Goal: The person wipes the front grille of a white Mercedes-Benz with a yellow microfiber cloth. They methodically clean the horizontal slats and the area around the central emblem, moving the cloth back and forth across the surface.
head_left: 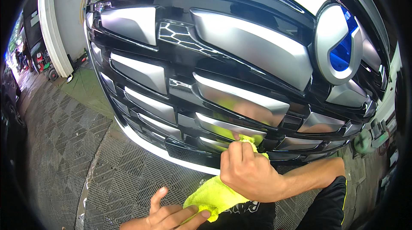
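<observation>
A bright yellow-green microfiber cloth stretches between my two hands. My right hand is closed round its upper part, fingers bent, pressing it against the lower slats of a car's front grille. The grille is glossy black with silver inserts, and the cloth and hand are mirrored in it. Lower and to the left, my left hand grips the cloth's other end between fingers, its thumb sticking up. A round silver emblem with a blue centre sits at the grille's upper right.
Textured grey floor tiles lie left of the car, with a green patch near a white door post. Red and black wheeled equipment stands at the far left. My knee in dark trousers is close beneath the bumper.
</observation>
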Motion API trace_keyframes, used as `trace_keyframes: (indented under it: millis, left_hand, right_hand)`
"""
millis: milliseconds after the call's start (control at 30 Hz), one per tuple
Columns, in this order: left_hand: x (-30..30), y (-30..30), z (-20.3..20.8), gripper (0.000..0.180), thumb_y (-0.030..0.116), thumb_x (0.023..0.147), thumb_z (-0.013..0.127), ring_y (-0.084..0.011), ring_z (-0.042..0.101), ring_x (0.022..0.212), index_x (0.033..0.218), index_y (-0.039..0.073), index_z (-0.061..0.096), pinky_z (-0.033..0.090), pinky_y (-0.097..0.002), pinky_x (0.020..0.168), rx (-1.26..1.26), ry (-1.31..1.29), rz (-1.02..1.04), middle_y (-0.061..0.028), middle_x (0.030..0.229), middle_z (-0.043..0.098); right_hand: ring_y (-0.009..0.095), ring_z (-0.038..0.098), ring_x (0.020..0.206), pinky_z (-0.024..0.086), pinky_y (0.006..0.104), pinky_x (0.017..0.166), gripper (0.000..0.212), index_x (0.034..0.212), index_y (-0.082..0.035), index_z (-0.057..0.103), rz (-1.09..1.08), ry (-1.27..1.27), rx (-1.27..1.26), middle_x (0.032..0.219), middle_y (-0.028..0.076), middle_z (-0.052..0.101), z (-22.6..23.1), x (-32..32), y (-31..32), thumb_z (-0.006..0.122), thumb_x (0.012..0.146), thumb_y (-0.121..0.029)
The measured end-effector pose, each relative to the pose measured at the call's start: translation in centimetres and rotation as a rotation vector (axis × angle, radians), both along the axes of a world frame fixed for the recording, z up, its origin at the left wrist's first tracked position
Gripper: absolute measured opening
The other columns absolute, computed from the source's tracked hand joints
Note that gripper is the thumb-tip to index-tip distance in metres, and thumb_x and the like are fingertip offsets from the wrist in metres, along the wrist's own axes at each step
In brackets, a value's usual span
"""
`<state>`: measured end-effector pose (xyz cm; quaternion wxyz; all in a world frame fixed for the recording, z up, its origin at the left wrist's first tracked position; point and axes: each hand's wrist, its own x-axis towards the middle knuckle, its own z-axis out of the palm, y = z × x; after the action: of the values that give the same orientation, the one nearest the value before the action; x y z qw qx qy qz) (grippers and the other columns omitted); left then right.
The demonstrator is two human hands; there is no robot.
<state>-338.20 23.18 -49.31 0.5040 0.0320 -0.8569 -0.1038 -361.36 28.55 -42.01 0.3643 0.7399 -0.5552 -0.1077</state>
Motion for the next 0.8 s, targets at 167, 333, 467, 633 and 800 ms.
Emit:
trace_keyframes:
  millis: [167, 333, 467, 633, 800]
  left_hand:
    - [1.4, -0.3, 0.5, 0.037, -0.001, 0.072, 0.08, -0.0197, 0.063, 0.077, 0.108, 0.007, 0.081, 0.038, -0.0649, 0.12, -0.048, 0.033, 0.017, -0.0067, 0.096, 0.068]
    - [2.7, -0.5, 0.9, 0.034, -0.003, 0.072, 0.077, -0.0196, 0.063, 0.072, 0.105, 0.007, 0.079, 0.037, -0.0658, 0.12, -0.023, 0.062, 0.099, -0.0068, 0.095, 0.065]
    - [3.6, -0.5, 1.0, 0.034, -0.005, 0.074, 0.075, -0.0197, 0.063, 0.069, 0.105, 0.007, 0.078, 0.036, -0.0666, 0.121, -0.015, 0.037, 0.117, -0.0074, 0.098, 0.063]
    - [3.7, -0.6, 1.0, 0.032, -0.006, 0.075, 0.074, -0.0196, 0.063, 0.068, 0.104, 0.007, 0.078, 0.037, -0.0677, 0.12, -0.006, 0.045, 0.12, -0.0078, 0.098, 0.064]
    - [3.4, -0.8, 0.9, 0.032, -0.006, 0.074, 0.075, -0.0205, 0.063, 0.069, 0.103, 0.005, 0.079, 0.037, -0.0683, 0.12, -0.008, 0.071, 0.083, -0.0086, 0.097, 0.066]
  right_hand:
    - [0.017, 0.057, 0.069, 0.044, 0.0216, 0.043, 0.019, 0.072, 0.005, 0.064, 0.047, -0.061, 0.067, 0.075, 0.012, 0.054, 0.9, 2.1, -3.1, 0.071, 0.065, -0.012]
    - [0.017, 0.058, 0.069, 0.045, 0.0214, 0.045, 0.015, 0.07, 0.002, 0.064, 0.119, -0.14, -0.037, 0.073, 0.01, 0.052, 1.1, 4.1, -6.8, 0.071, 0.067, -0.011]
    - [0.016, 0.058, 0.07, 0.046, 0.0215, 0.044, 0.015, 0.069, 0.002, 0.062, 0.117, -0.141, -0.135, 0.074, 0.009, 0.051, 0.8, 4.3, -8.3, 0.07, 0.069, -0.011]
    - [0.016, 0.052, 0.07, 0.038, 0.0241, 0.052, 0.017, 0.067, -0.001, 0.063, 0.09, -0.146, -0.182, 0.073, 0.007, 0.05, -0.1, 3.6, -6.7, 0.071, 0.069, -0.016]
    - [0.016, 0.053, 0.071, 0.04, 0.0206, 0.049, 0.016, 0.072, 0.001, 0.063, 0.019, -0.139, -0.169, 0.076, 0.007, 0.05, -0.6, 3.3, -4.5, 0.07, 0.069, -0.013]
